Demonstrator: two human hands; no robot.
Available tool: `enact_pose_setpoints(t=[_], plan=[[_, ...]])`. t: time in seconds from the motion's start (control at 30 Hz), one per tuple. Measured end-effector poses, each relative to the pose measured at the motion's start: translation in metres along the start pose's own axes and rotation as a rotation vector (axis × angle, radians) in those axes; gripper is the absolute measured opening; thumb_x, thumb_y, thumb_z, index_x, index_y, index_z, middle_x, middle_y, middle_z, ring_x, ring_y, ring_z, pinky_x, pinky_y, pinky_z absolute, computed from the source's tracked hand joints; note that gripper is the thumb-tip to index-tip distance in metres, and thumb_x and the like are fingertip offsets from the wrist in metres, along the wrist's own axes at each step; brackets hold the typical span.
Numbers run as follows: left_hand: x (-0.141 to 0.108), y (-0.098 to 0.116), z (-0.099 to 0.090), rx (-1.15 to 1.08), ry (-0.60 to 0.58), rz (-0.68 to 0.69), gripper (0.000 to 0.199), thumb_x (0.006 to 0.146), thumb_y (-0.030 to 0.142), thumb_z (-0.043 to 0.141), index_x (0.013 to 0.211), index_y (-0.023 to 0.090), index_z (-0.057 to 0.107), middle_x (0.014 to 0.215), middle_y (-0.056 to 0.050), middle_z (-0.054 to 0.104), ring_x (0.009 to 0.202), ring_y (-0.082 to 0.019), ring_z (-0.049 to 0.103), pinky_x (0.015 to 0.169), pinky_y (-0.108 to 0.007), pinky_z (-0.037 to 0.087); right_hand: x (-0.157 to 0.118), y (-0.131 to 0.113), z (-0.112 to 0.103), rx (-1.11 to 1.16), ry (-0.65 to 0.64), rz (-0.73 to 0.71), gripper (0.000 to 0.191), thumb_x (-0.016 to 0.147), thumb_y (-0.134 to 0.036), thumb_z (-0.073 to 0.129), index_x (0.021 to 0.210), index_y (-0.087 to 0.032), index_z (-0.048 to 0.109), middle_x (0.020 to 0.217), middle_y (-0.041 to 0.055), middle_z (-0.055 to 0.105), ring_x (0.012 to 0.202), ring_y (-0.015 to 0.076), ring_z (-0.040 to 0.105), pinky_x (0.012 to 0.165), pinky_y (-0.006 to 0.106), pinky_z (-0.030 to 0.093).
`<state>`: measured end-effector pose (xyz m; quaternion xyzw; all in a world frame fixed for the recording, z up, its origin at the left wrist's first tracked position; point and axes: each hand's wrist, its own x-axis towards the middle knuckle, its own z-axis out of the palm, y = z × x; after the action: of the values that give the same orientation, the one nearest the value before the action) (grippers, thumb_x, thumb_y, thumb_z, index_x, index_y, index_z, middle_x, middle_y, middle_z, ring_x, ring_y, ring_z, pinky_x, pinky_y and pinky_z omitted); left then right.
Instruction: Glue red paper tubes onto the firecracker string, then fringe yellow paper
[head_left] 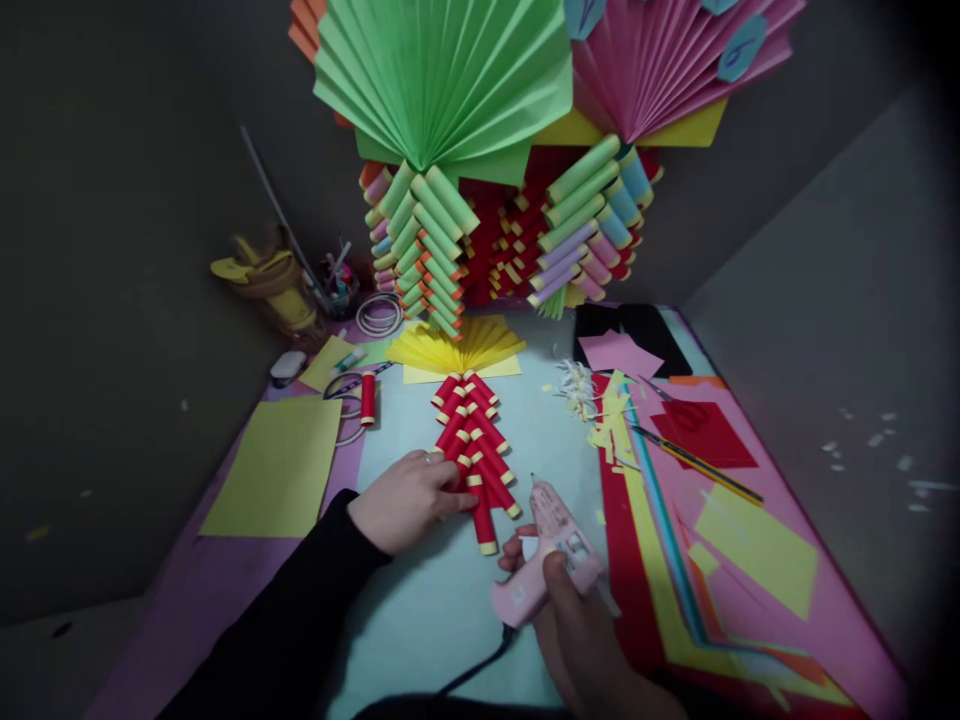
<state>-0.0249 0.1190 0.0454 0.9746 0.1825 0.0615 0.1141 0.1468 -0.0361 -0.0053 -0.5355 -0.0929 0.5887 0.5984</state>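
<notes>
Glue work is under way on the pale mat (420, 620): the red rolls (474, 440) lie mid-mat under a yellow fan (457, 350). They are pinned at their lower left by the left hand (409, 500), fingers flat and loosely curled. The glue gun (544, 560) is gripped by the right hand (577, 620), nozzle up, near the lowest roll. Rolls are best held steady while glue is dabbed sparingly at a seam. The trigger finger is hidden, and the gun's cord is cut off below.

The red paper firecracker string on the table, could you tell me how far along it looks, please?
Done: two rows of red tubes already hang from the yellow fan. In hand: the left hand presses the lower tubes while the right hand holds the pink glue gun. Left: one loose red tube lies aside.
</notes>
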Motion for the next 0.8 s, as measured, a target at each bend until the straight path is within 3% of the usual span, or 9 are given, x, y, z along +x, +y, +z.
enact_pose_setpoints(t=[0.17, 0.47, 0.67, 0.8], plan=[[0.002, 0.004, 0.002, 0.002, -0.012, 0.001, 0.04, 0.088, 0.018, 0.047, 0.126, 0.024, 0.058, 0.085, -0.006, 0.06, 0.077, -0.02, 0.056, 0.068, -0.036, 0.045, 0.0, -0.004, 0.003, 0.025, -0.01, 0.074, 0.031, 0.075, -0.052, 0.067, 0.084, -0.023, 0.066, 0.082, 0.0061, 0.069, 0.073, 0.0229, 0.062, 0.069, 0.039, 0.051], [0.007, 0.01, 0.01, 0.055, 0.009, -0.03, 0.033, 0.092, 0.026, 0.045, 0.121, 0.021, 0.061, 0.091, -0.008, 0.064, 0.08, -0.022, 0.057, 0.067, -0.037, 0.042, 0.0, -0.005, 0.005, 0.029, 0.01, 0.079, 0.037, 0.072, -0.053, 0.07, 0.095, -0.025, 0.063, 0.083, 0.0043, 0.069, 0.074, 0.0225, 0.061, 0.068, 0.038, 0.051], [0.009, 0.022, 0.017, 0.012, 0.115, 0.072, 0.035, 0.091, 0.043, 0.046, 0.106, 0.018, 0.065, 0.074, -0.005, 0.063, 0.067, -0.018, 0.056, 0.061, -0.034, 0.039, -0.003, -0.005, 0.006, 0.016, 0.023, 0.073, 0.036, 0.072, -0.056, 0.068, 0.09, -0.025, 0.065, 0.081, 0.0057, 0.068, 0.073, 0.0239, 0.062, 0.067, 0.039, 0.051], [0.011, 0.034, 0.027, -0.027, 0.09, 0.127, 0.037, 0.091, 0.047, 0.041, 0.094, 0.018, 0.065, 0.066, -0.002, 0.06, 0.056, -0.015, 0.053, 0.052, -0.031, 0.038, -0.007, -0.005, 0.005, 0.014, 0.003, 0.045, 0.036, 0.072, -0.058, 0.068, 0.087, -0.024, 0.067, 0.084, 0.0072, 0.069, 0.076, 0.0254, 0.062, 0.068, 0.04, 0.051]])
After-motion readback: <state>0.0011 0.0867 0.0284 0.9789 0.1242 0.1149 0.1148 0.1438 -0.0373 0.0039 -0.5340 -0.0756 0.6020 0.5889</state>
